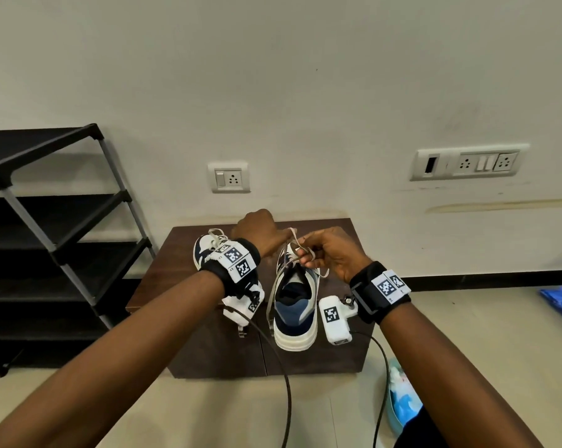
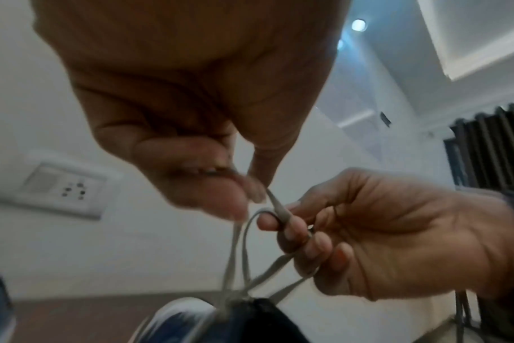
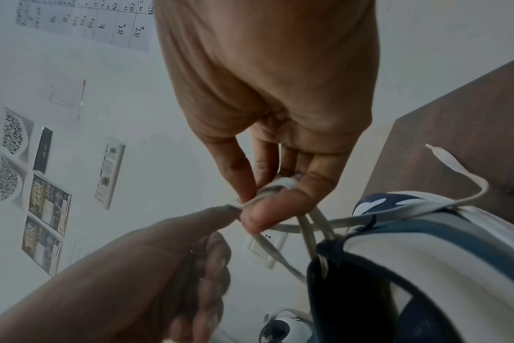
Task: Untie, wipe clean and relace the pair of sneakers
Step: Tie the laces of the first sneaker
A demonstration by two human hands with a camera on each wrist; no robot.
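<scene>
Two white and navy sneakers stand on a dark brown low cabinet (image 1: 337,234). The right sneaker (image 1: 295,305) has its heel toward me; the left sneaker (image 1: 203,250) is mostly hidden behind my left wrist. Both hands work its pale grey lace (image 1: 291,236) just above the right sneaker's tongue. My left hand (image 1: 286,237) pinches one strand (image 2: 274,202) between thumb and fingertip. My right hand (image 1: 305,255) holds a loop of lace (image 3: 274,185) wound round its fingers and pressed by the thumb. A free lace end (image 3: 455,167) trails over the sneaker (image 3: 426,255).
A black shoe rack (image 1: 63,221) stands at the left against the wall. Wall sockets (image 1: 229,177) sit behind the cabinet. A blue and white pack (image 1: 402,402) lies on the floor by my right arm, and a blue item (image 1: 560,302) at the far right. Camera cables hang from both wrists.
</scene>
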